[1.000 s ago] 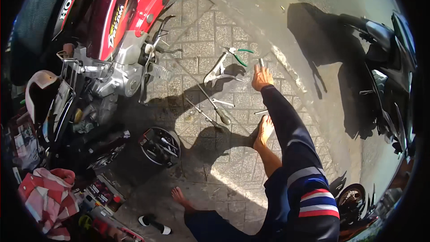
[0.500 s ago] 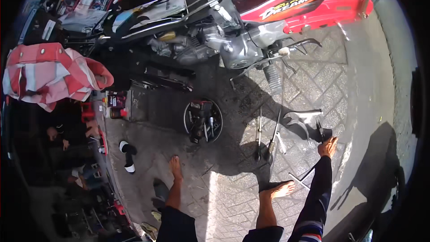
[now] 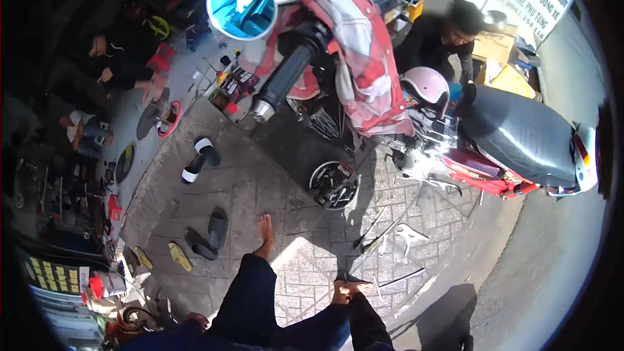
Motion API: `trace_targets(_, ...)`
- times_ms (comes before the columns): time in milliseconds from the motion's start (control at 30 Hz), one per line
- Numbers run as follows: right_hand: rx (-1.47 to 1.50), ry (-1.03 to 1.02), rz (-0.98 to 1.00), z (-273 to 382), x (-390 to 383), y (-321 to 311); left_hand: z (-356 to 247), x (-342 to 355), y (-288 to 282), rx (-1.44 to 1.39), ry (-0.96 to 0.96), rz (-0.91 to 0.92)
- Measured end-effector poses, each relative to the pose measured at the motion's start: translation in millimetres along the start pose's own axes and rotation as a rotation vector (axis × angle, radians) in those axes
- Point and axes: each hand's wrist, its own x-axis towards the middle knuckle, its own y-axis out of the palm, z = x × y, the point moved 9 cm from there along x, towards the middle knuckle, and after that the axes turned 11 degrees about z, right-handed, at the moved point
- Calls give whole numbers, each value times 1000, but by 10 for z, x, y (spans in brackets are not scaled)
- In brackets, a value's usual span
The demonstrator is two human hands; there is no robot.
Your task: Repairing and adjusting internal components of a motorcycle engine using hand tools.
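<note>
My right arm, in a dark sleeve, reaches down from the lower edge. My right hand [image 3: 357,287] is at my right foot [image 3: 339,294]; the two overlap, and its fingers cannot be made out. Just right of it lies a T-handled wrench [image 3: 398,278] on the paving. Beyond it are two long-shafted screwdrivers [image 3: 372,242] and a pale forked metal part [image 3: 411,236]. A round bowl [image 3: 357,196] full of tools stands farther off. At the lower left, what seems to be my left hand [image 3: 199,318] shows only in part.
Ahead stands a red motorbike with a black seat [image 3: 520,133], a round mirror [image 3: 242,6], a checked shirt [image 3: 364,45] over its handlebar and a pink helmet [image 3: 426,84]. A person [image 3: 432,42] crouches behind it. Dark slippers [image 3: 217,229] and yellow sandals [image 3: 180,257] lie left.
My view has swung up and left, bringing in the handlebar, mirror, seat and crouching person. My right hand has drawn back from the metal part to my right foot.
</note>
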Motion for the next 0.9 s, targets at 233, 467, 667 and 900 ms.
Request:
trace_targets(233,552,273,89,1991,-1612,448,3014,-1104,460,-989,-314,219)
trace_targets(467,267,401,-495,3838,-2294,-528,2687,-227,-918,-1248,-91,184)
trace_targets(667,150,296,-550,5805,-1565,-702,2768,200,-2562,-1385,150,-22)
trace_targets(900,-59,531,-95,7983,309,-68,3941,-131,-2706,-2115,-46,18)
